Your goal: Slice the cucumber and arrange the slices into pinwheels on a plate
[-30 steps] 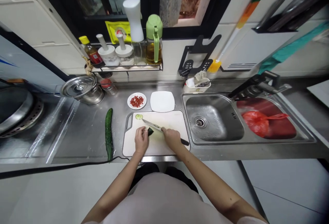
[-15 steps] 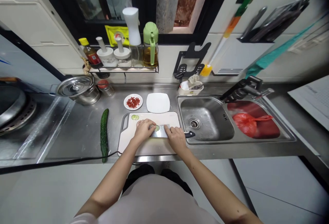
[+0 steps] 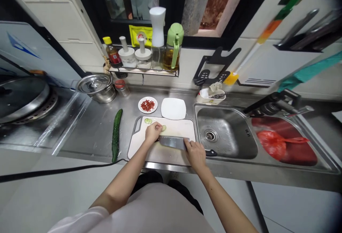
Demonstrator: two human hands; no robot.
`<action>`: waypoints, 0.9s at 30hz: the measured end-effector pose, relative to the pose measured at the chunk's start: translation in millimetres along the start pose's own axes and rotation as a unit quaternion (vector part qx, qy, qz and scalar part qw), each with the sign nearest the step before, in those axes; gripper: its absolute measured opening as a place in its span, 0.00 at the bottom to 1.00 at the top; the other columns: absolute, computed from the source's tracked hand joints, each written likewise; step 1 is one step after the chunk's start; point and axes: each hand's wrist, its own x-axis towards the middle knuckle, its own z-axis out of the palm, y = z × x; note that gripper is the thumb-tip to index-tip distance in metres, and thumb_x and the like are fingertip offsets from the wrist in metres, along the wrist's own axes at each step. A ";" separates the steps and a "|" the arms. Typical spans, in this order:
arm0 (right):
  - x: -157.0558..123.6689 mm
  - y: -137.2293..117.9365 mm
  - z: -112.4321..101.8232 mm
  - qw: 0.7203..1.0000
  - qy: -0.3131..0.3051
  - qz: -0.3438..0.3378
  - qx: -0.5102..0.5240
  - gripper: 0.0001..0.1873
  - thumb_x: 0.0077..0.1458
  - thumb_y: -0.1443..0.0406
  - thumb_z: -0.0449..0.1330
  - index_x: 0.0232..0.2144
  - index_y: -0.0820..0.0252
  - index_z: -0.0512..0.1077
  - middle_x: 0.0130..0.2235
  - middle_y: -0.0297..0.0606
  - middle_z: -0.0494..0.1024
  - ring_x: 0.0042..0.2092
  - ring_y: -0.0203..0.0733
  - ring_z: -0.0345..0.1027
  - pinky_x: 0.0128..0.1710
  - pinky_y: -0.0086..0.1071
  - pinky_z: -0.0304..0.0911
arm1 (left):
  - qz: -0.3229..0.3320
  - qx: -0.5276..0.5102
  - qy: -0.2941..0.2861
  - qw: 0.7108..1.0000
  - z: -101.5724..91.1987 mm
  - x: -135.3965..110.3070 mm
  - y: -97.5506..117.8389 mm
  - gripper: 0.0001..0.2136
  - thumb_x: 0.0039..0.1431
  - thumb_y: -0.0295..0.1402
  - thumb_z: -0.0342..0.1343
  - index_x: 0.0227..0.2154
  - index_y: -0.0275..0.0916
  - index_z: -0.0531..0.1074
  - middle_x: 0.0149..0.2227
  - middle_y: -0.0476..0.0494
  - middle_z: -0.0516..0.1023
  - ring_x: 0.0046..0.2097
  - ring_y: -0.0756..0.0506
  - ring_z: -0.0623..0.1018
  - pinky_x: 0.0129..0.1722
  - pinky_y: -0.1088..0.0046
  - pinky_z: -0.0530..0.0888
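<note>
My right hand [image 3: 196, 154] grips a kitchen knife [image 3: 172, 141]; its broad blade points left over the cutting board [image 3: 171, 156] and its black handle sticks out toward the sink. Close by, my left hand [image 3: 153, 132] is closed, with a thin cucumber slice [image 3: 164, 128] at its fingertips, just behind the blade. A few more cucumber slices [image 3: 148, 120] lie at the board's far left corner. To the left of the board a long green cucumber [image 3: 116, 135] rests on the steel counter.
Behind the board stand a small plate of chopped red pieces [image 3: 147, 105] and a white square plate [image 3: 173, 108]. The sink [image 3: 227, 133] is at right, a red bag [image 3: 272, 144] in its second basin. A lidded pot [image 3: 98, 88] sits back left. A black cable [image 3: 66, 169] crosses the front edge.
My left hand has drawn the cucumber slice off the blade to the far side. The knife has come nearer to me, its blade apart from the slice. The view has shifted left.
</note>
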 end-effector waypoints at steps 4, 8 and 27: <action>1.6 2.2 0.5 0.999 -0.031 0.021 0.007 0.19 0.58 0.69 0.54 0.52 0.59 0.69 0.34 0.40 0.75 0.38 0.43 0.64 0.38 0.35 0.49 | -0.046 0.037 0.029 0.998 -4.8 24.3 -18.9 0.07 0.54 0.39 0.57 0.30 0.42 0.75 0.30 0.49 0.78 0.33 0.48 0.75 0.33 0.74 0.66; 4.6 3.6 2.5 0.999 -0.038 0.030 0.010 0.20 0.57 0.69 0.55 0.52 0.60 0.69 0.33 0.40 0.75 0.38 0.43 0.65 0.37 0.35 0.49 | -0.069 0.086 0.041 0.993 -10.7 43.5 -29.4 0.06 0.55 0.37 0.55 0.31 0.42 0.75 0.32 0.48 0.79 0.36 0.47 0.75 0.36 0.72 0.65; 15.5 5.8 6.6 0.996 -0.064 0.049 0.028 0.19 0.57 0.66 0.56 0.52 0.59 0.70 0.34 0.39 0.76 0.39 0.43 0.67 0.38 0.34 0.50 | -0.075 0.186 0.109 0.974 -11.6 55.9 -35.8 0.08 0.58 0.34 0.51 0.35 0.42 0.75 0.41 0.41 0.79 0.46 0.41 0.74 0.47 0.64 0.62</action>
